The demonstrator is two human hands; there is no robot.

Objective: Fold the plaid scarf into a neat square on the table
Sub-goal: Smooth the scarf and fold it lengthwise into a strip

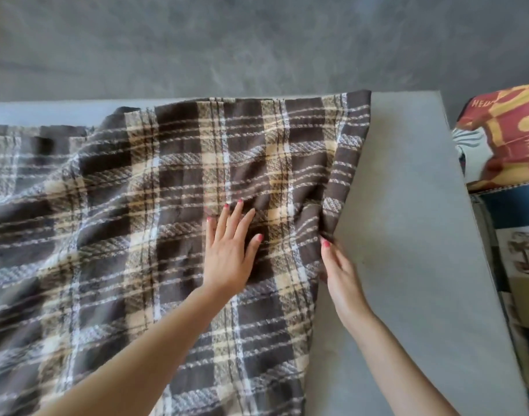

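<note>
A large brown, cream and white plaid scarf (122,223) lies spread and wrinkled over most of the grey table (407,205), running off the left and near edges of the view. My left hand (228,253) rests flat on the cloth near its middle, fingers apart, palm down. At the scarf's right edge my right hand (338,268) pinches the border, thumb on top and fingers tucked under the cloth. The edge there is bunched into a fold.
Bare table surface runs along the right of the scarf up to the table's right edge (467,190). Beyond that edge lie a red and yellow patterned cloth (509,136) and other printed items (518,265). Grey floor lies past the far edge.
</note>
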